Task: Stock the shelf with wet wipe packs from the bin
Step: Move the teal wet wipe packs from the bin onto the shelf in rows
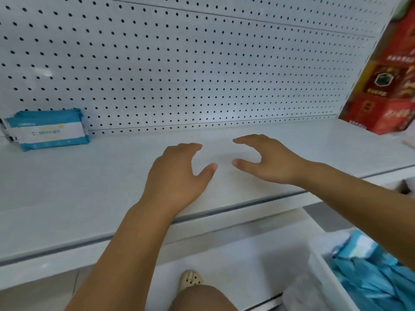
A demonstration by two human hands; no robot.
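Head view: both bare hands hover over the middle of the white shelf [89, 187], thumbs pointing toward each other, close but not touching.
Left hand [179, 171]: palm down, fingers loosely curved, holding nothing.
Right hand [267, 160]: the same loose curve, empty; its forearm crosses above the bin [323, 274].
Stocked pack: one wet wipe pack [48, 130] lies at the far left of the shelf, its back against the pegboard [179, 63], well apart from both hands.
Supply: blue packs [368, 272] are heaped in the bin at lower right, below shelf level.
Risk: the soft, slick wrappers may slip from a one-handed grab. A pack set near the front lip could slide off. A wide reach to the right might knock the red boxes [386, 97].
Hidden: the bin runs off the frame and the forearm covers part of it, so its count is unknowable. Print on the shelved pack is too blurred to read. Whether either palm touches the shelf cannot be told.
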